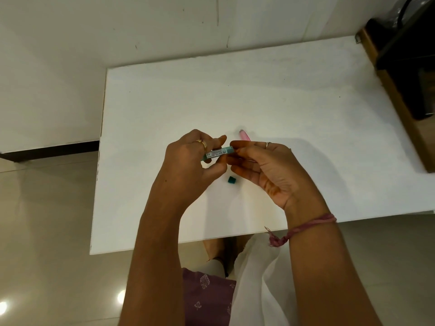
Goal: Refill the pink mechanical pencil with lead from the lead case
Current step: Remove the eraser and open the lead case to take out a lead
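Note:
My left hand (190, 161) grips a teal lead case (219, 153) with a white label, held nearly level above the white table (282, 102). Its open end points right, toward my right hand (261, 168), whose fingertips touch that end; the palm faces up and its fingers are curled. Whether a lead is pinched there is too small to tell. The case's small teal cap (231, 180) lies on the table just below both hands. The pink mechanical pencil (244, 135) lies on the table behind my right hand, which hides most of it.
A wooden shelf unit (395, 90) with dark items stands against the table's right edge. The wall runs along the table's far edge. The tiled floor (47, 220) lies to the left of the table and below its near edge.

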